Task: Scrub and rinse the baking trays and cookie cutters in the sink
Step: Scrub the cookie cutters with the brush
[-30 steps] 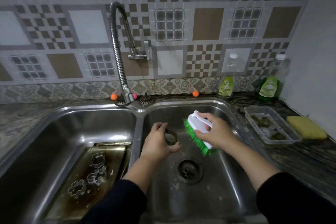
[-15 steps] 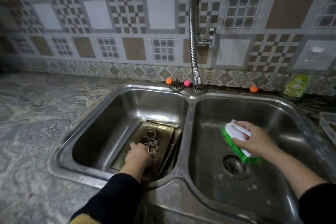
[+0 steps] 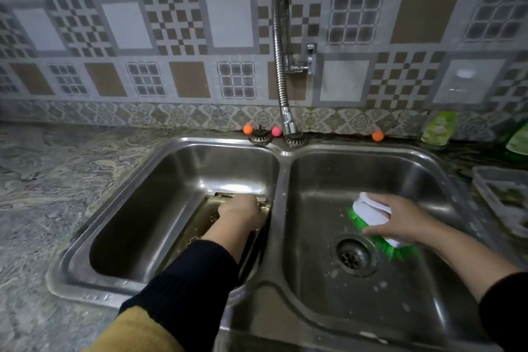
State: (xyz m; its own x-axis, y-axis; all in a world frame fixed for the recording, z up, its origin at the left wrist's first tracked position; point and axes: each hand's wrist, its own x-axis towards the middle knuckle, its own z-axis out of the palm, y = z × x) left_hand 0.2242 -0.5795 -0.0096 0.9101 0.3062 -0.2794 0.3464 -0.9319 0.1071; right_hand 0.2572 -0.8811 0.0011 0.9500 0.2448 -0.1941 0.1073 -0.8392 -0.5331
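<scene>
Stacked dark baking trays (image 3: 201, 223) lie tilted in the left basin (image 3: 160, 197) of the steel double sink. My left hand (image 3: 240, 211) reaches down onto the trays near their far end, knuckles up and fingers bent under; what the fingers touch is hidden. The cookie cutters on the trays are mostly covered by my hand and sleeve. In the right basin (image 3: 400, 174), my right hand (image 3: 403, 218) grips a white scrub brush (image 3: 371, 213) with green bristles, held just beside the drain (image 3: 353, 256).
A flexible steel faucet (image 3: 281, 66) rises behind the divider, with two drain stoppers (image 3: 260, 137) and small coloured balls at its base. Green soap bottles (image 3: 438, 128) and a clear plastic container (image 3: 503, 197) stand at the right. Marbled countertop (image 3: 43, 180) stretches left.
My left hand left the right basin, where it held a round cutter, and moved onto the trays in the left basin, then farther back. The right hand kept the brush near the drain.
</scene>
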